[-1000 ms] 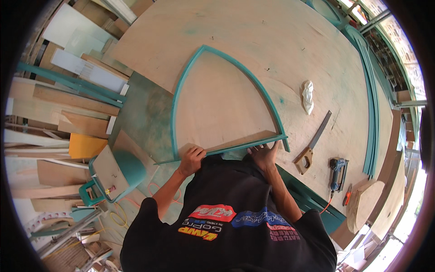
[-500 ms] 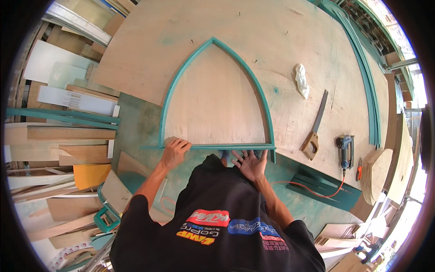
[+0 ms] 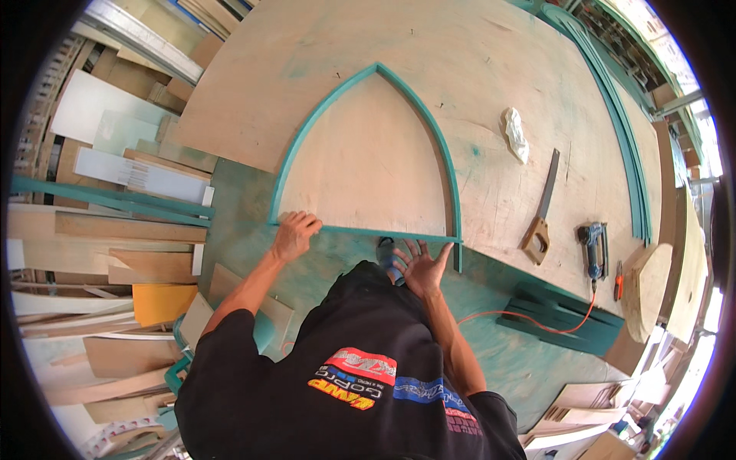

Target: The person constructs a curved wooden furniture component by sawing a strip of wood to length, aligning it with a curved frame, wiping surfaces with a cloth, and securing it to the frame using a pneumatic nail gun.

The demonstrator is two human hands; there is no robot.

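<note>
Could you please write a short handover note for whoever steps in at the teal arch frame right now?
Left hand: pressed on the bottom rail of the teal arch frame, near its left corner.
Right hand: open, fingers spread, at the rail near the right corner, gripping nothing.
The frame lies flat on the plywood sheet, rail at its near edge.
Handsaw, power tool and white rag lie untouched to the right.

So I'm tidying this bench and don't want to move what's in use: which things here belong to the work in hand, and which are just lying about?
In hand:
- teal arch frame, on the plywood sheet
- left hand on its bottom rail
- right hand, open, at the same rail

Lying about:
- handsaw
- white rag
- power tool with orange cord
- teal strips
- offcuts on the left
</note>
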